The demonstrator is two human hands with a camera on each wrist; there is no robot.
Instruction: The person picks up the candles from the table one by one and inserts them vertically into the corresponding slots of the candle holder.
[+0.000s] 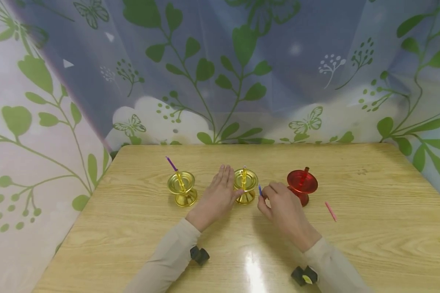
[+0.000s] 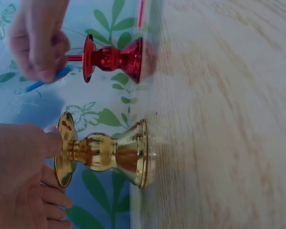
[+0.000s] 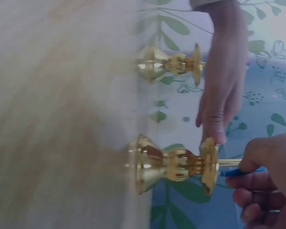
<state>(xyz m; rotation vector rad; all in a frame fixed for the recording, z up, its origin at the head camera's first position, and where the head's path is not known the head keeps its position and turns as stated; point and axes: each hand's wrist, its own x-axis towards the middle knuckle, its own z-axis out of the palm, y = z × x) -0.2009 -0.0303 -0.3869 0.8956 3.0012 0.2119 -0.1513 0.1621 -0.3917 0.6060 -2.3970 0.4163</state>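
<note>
Between my two hands stands a gold candle holder (image 1: pixel 245 197), upright, with an empty-looking tube rising from its dish. Its dish (image 2: pixel 66 160) meets the thumb of my left hand (image 1: pixel 217 193) at the rim, while the other fingers stretch straight beyond it. My right hand (image 1: pixel 284 207) pinches a slim blue candle (image 1: pixel 260 190) between thumb and fingers, just right of that holder. In the right wrist view the candle (image 3: pixel 231 172) is close by the tube above the dish, partly hidden by the fingers.
Another gold candle holder (image 1: pixel 185 198) at the left bears a tilted purple candle (image 1: pixel 171 163). Behind my right hand stands a red candle holder (image 1: pixel 302 187) with a bare tube. A pink candle (image 1: pixel 331 211) lies on the wooden table (image 1: pixel 381 244) at the right.
</note>
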